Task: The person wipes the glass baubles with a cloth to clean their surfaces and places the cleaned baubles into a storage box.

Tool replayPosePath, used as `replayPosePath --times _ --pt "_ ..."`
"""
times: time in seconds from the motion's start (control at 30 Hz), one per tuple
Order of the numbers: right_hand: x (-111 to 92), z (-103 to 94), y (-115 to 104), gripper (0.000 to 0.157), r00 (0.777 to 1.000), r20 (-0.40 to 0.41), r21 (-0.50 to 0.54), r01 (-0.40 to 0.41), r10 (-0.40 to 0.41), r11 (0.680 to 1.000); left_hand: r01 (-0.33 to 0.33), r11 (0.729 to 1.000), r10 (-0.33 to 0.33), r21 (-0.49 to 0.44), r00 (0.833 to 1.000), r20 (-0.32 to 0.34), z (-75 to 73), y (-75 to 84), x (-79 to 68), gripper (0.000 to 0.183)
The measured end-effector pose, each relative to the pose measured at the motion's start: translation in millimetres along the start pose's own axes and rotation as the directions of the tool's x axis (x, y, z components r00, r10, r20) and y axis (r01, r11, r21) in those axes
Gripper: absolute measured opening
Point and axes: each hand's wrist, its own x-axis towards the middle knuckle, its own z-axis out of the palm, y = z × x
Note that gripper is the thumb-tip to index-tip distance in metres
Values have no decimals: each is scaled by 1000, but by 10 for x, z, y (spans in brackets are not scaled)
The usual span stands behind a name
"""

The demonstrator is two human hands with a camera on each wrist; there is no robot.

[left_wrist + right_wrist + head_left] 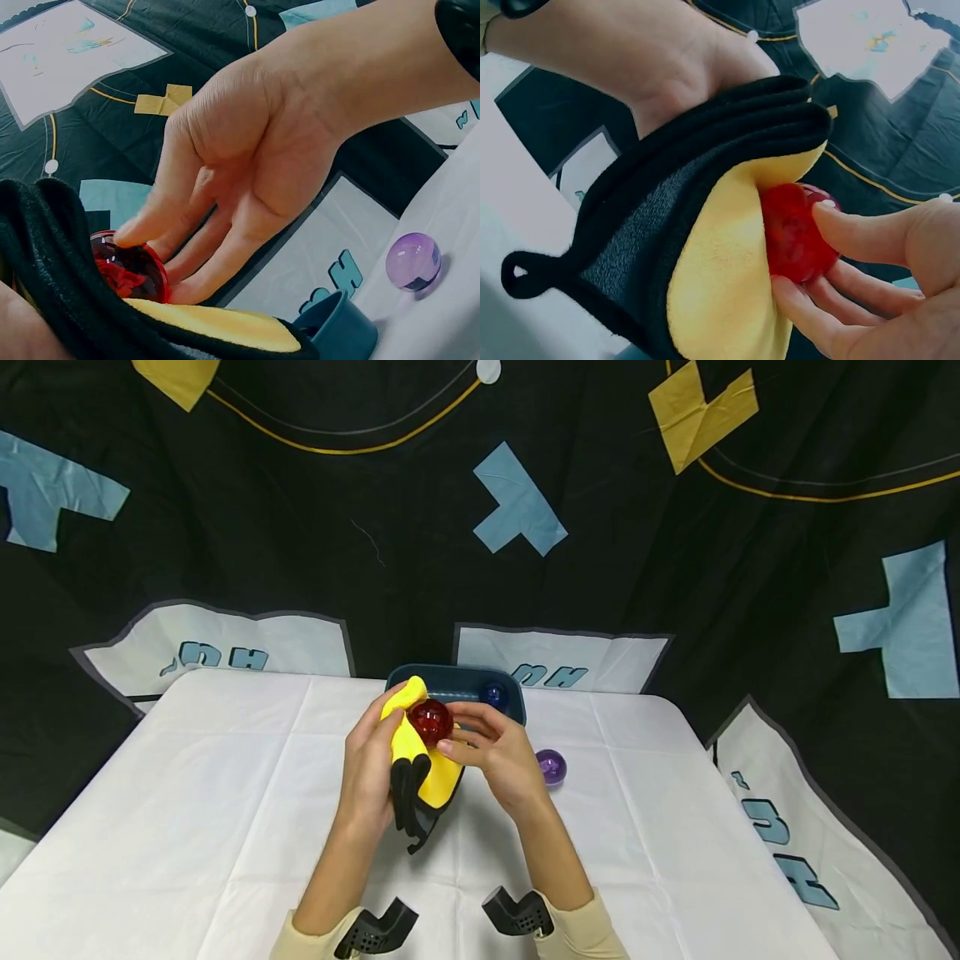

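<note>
My left hand [367,768] grips a folded cloth [727,262], yellow on one face and dark grey on the other, with black edging and a hanging loop. Against its yellow face sits a clear red ball [431,722]. The thumb and fingers of my right hand [502,756] hold that ball from the right side, as the right wrist view shows close up. Both hands are raised over the table, in front of a dark teal tray [405,672]. Much of the left hand is hidden behind the cloth in the right wrist view.
Inside the tray, at its right end, lies a dark blue ball [493,695]. A clear purple ball [551,767] rests on the white-covered table [225,793], right of my right hand. Behind the table hangs a black printed sheet [420,568].
</note>
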Motion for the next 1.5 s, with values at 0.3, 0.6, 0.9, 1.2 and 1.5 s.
replayPosePath --times 0.3,0.6,0.9,1.2,1.5 --pt "30 -90 18 37 999 30 -61 -34 36 998 2 999 -2 33 1000 6 39 -13 -19 37" --pt "30 -66 6 33 998 -28 -105 45 -48 993 5 1000 -5 14 1000 -5 53 -18 -23 38" --pt "-7 -32 -22 46 999 6 -100 50 -49 994 1 999 -1 34 1000 -8 44 -41 -8 37" --pt "29 -101 10 41 1000 14 -146 -25 27 989 -14 998 14 54 1000 0 64 -39 -10 37" --pt "42 -74 45 39 1000 -20 -143 -13 10 990 -3 999 3 40 1000 -3 49 -36 -5 37"
